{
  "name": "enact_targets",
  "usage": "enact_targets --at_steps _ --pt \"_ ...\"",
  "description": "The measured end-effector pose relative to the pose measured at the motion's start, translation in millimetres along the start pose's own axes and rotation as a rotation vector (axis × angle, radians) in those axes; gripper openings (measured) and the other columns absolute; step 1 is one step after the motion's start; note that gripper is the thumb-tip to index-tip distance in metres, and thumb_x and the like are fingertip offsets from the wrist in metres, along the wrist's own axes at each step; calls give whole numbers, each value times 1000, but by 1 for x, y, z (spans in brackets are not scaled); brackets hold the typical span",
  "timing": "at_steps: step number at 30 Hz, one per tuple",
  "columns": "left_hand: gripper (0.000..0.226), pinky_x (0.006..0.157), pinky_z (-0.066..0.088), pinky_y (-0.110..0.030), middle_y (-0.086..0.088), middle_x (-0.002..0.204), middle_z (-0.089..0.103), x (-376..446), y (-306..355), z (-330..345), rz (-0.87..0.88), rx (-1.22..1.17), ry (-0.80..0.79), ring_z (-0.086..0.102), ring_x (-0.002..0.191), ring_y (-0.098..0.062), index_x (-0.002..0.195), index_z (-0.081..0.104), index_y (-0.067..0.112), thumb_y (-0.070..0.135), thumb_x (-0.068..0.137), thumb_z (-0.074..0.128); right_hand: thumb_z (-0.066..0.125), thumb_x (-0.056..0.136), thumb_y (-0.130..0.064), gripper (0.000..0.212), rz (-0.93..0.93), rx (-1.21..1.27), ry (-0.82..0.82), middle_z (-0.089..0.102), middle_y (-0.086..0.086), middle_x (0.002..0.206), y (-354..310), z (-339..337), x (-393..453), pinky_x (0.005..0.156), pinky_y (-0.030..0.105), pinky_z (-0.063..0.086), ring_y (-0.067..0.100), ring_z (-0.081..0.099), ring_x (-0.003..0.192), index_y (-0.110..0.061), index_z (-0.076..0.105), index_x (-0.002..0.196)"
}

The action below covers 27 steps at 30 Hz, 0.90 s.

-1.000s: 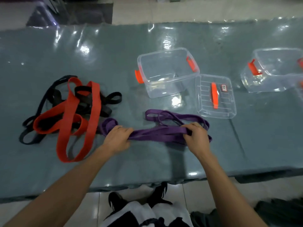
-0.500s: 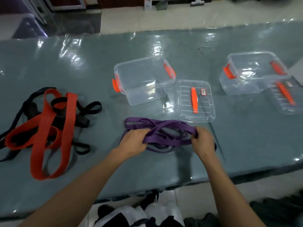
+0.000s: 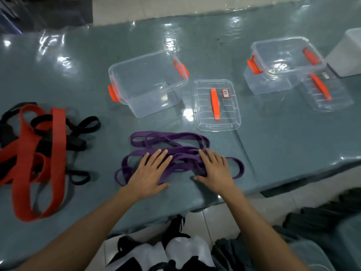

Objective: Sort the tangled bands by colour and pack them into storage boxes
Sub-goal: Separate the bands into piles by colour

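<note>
On the table (image 3: 273, 145), left hand (image 3: 149, 173) and right hand (image 3: 215, 170) flat on purple bands (image 3: 170, 137), fingers straight and spread

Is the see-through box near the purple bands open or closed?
Open. The box has no lid on; its lid lies flat beside it.

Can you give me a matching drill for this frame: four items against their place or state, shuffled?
Items:
1. purple elastic bands
2. red flat band
3. near clear plastic box
4. clear lid with orange handle

States:
A. tangled with black bands, far left
B. pressed under left hand and right hand
C. flat on table, right of near box
D. open, empty

Pairs: 1-B, 2-A, 3-D, 4-C
</note>
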<state>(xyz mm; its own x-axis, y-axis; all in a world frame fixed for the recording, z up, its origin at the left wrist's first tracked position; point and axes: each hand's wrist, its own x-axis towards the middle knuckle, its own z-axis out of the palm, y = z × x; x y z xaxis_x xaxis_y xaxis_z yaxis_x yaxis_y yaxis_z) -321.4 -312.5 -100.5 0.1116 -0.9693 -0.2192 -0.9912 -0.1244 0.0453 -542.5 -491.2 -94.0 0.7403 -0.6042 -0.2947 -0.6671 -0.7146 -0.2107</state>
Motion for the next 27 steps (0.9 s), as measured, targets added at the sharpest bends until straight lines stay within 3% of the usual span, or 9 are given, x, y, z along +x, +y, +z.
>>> enact_targets --at_steps 3,7,11,15,18,27 --pt "95 125 9 -56 -5 170 2 -5 0 -2 -4 7 -3 -3 156 -26 161 6 24 78 88 32 60 82 -71 98 1 -13 13 19 9 165 -11 3 -8 120 57 20 35 25 148 -25 17 158" --pt "97 125 -1 -55 -2 170 -4 -17 -4 -3 21 -26 -36 -12 155 -23 161 1 26 84 87 29 55 90 -63 89 27 -21 59 13 9 167 -30 0 -19 122 55 14 33 15 152 -25 13 159" --pt "99 125 0 -53 1 169 9 -40 -14 -3 10 -77 -46 -2 157 -21 161 14 25 84 83 28 44 101 -52 71 17 -18 100 15 8 166 -63 -6 -26 123 51 15 29 15 153 -24 14 159" --pt "70 126 12 -49 -3 165 26 -78 -40 -2 -14 -146 34 13 156 -24 153 38 21 59 95 47 46 102 -46 61 -39 -27 119 28 7 163 -114 -7 -29 121 50 18 29 25 150 -22 29 155" --pt "56 122 25 -50 -6 159 40 -117 -69 1 -73 -176 114 28 151 -27 147 48 18 41 96 57 48 102 -40 55 -77 -43 97 29 6 162 -162 -4 -32 122 50 16 27 22 151 -22 34 153" --pt "54 114 35 -47 2 153 43 -257 -166 8 -362 -362 136 35 145 -20 149 43 22 34 98 54 51 100 -34 52 -282 -15 32 40 3 155 -326 13 -28 113 44 33 27 39 141 -22 40 149"
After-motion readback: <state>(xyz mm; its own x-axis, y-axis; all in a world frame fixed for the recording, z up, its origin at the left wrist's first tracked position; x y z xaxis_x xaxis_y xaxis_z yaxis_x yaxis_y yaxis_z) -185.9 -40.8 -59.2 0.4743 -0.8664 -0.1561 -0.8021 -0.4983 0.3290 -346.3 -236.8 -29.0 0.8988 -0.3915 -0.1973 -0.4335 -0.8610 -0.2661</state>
